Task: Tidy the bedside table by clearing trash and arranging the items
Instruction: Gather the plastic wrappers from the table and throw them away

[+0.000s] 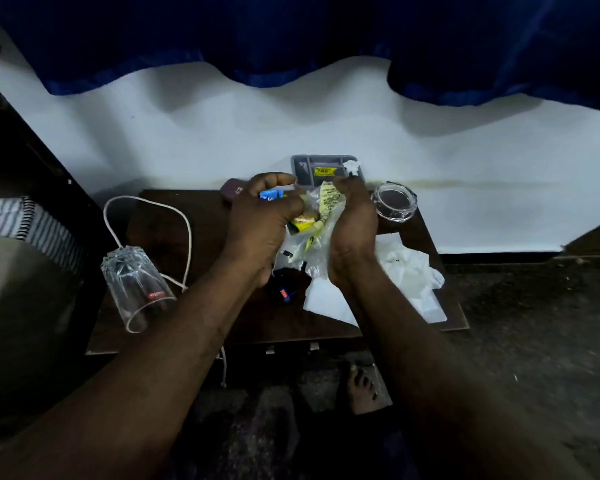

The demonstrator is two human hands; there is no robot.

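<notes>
Over the middle of the counter (243, 320), the left grip (260, 220) curls round crumpled wrappers (305, 221). The right grip (352, 230) pinches a thin plastic bag (321, 202) (light, limp, probably slippery), best bunched whole.

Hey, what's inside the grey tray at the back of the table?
The grey tray holds a yellow label and a white crumpled scrap; the right hand and plastic bag hide its front edge.

Dark table (257, 323), drinking glass (134, 285), white cable (187, 233), tissues (409, 271), glass dish (394, 202)
</notes>
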